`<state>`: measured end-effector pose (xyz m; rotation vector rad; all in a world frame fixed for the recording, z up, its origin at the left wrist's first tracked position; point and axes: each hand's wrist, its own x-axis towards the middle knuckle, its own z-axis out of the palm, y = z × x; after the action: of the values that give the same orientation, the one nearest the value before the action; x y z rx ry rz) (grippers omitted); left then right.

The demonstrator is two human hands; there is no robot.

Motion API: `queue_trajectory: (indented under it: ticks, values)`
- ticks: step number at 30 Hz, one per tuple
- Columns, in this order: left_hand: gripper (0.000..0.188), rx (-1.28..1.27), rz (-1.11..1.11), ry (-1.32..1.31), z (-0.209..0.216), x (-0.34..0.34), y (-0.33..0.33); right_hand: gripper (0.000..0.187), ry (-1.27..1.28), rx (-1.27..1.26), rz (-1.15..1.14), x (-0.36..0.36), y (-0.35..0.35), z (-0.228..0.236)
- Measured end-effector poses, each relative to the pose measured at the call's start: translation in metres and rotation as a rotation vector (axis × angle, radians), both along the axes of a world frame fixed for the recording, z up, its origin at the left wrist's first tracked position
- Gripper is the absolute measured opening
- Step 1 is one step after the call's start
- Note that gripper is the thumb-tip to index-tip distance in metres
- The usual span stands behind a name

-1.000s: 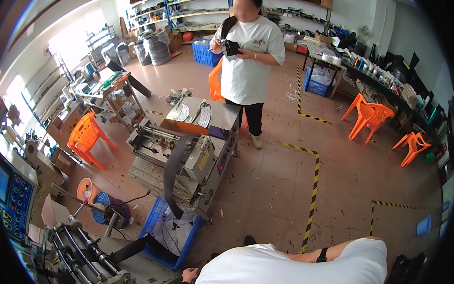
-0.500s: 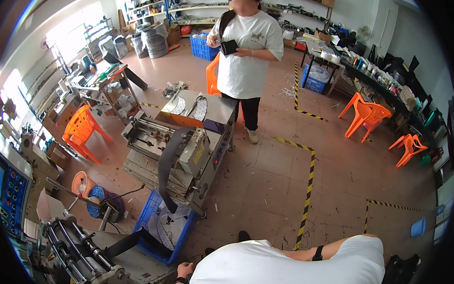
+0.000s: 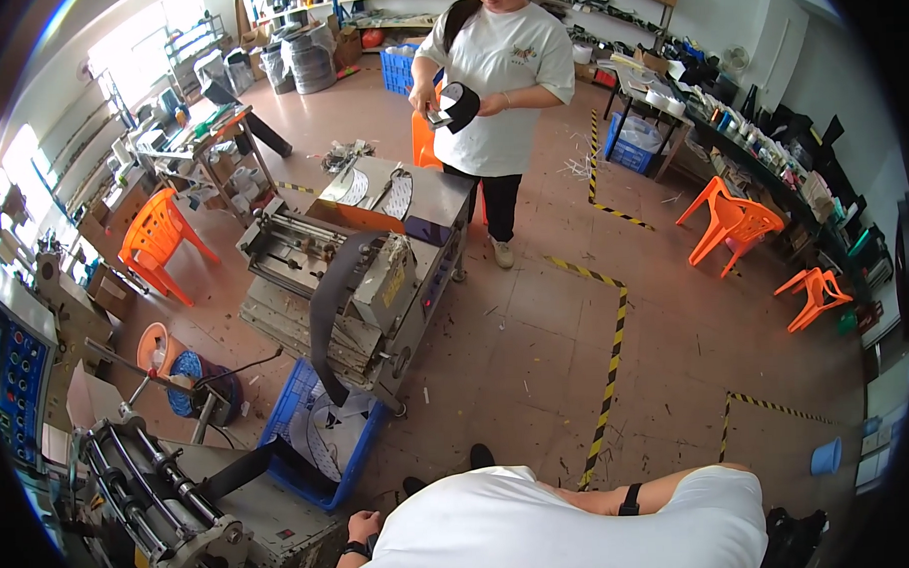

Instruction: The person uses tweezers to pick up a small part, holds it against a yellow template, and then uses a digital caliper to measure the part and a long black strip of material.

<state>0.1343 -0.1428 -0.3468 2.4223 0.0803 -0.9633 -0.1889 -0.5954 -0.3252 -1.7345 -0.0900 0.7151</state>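
Left hand (image 3: 364, 527): fingers loosely curled, beside the right edge of the roller machine (image 3: 157, 505); contact with that edge, and anything within the fingers, cannot be told.
Left wrist: fitted with a black band (image 3: 357, 548).
Right hand: hidden by the white shirt (image 3: 568, 525); grip cannot be told. The right arm, with a dark strap (image 3: 630, 499), folds in toward the body.
Roller machine: lower left; parallel metal rods mounted at the left part of its bed.
Black strip (image 3: 243, 470): extends from the rods across the bed's far edge to the blue crate (image 3: 358, 456).
Blue crate: on the floor (image 3: 518, 382), between the two machines; holds white pieces (image 3: 322, 429).
Second machine (image 3: 387, 286): beyond the crate; a grey strip (image 3: 328, 323) arches over its body and hangs down to the crate's far edge.
Second machine, far end: dotted white pieces (image 3: 398, 194) on the surface, near its far edge.
Co-worker (image 3: 505, 142): stands behind the far right corner, holding a curved black piece (image 3: 460, 106) in both hands.
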Motion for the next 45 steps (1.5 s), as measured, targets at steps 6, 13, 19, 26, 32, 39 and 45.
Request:
queue_trajectory:
  ticks: [6, 13, 19, 26, 32, 39, 45]
  values:
    - [0.033, -0.011, 0.000, -0.017, -0.002, -0.006, 0.003, 0.106, 0.090, -0.061, 0.006, 0.042, 0.004, 0.144]
    - [0.033, -0.033, 0.015, -0.001, 0.007, -0.011, -0.004, 0.110, 0.073, -0.028, -0.044, 0.047, 0.006, 0.172]
    - [0.033, -0.014, 0.008, 0.007, 0.007, -0.009, -0.008, 0.113, 0.093, -0.024, -0.042, 0.032, 0.003, 0.138]
    - [0.032, 0.004, -0.013, 0.008, 0.011, -0.007, -0.012, 0.115, 0.060, -0.022, -0.031, 0.033, -0.001, 0.134]
    - [0.031, 0.019, 0.005, 0.019, 0.034, -0.001, -0.023, 0.116, 0.095, -0.054, -0.025, 0.053, 0.000, 0.183]
    - [0.032, 0.004, 0.018, 0.020, 0.028, 0.001, -0.016, 0.117, 0.125, -0.089, 0.004, 0.060, 0.001, 0.196]
    - [0.034, -0.005, -0.032, 0.004, 0.018, 0.001, -0.010, 0.118, 0.101, -0.064, 0.001, 0.061, 0.001, 0.190]
